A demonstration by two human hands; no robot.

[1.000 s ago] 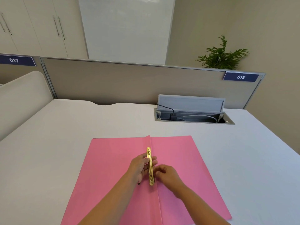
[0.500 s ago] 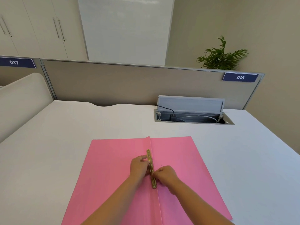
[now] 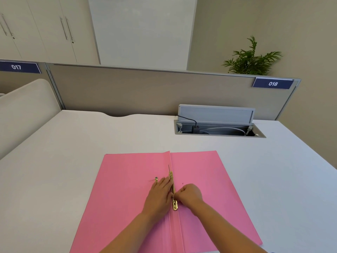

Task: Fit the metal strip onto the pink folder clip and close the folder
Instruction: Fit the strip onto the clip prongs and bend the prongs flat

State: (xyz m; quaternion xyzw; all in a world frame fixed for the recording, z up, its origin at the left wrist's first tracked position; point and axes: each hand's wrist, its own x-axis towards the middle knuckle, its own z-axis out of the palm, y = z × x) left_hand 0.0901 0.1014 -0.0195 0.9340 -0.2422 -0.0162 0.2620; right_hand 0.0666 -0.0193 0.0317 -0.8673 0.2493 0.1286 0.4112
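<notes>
Strip: metal strip (image 3: 172, 190) lies along the pink folder (image 3: 209, 189) spine.
Left hand (image 3: 160, 193): flat, pressing beside strip.
Right hand (image 3: 189, 195): fingers pinched on strip.
My advice: I'd seat each hole squarely first.

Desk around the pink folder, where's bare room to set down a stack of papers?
Bare desk lies left of the pink folder, between it and the partition, and right below the cable box. The fold is crowded: both hands on the metal strip.
</notes>
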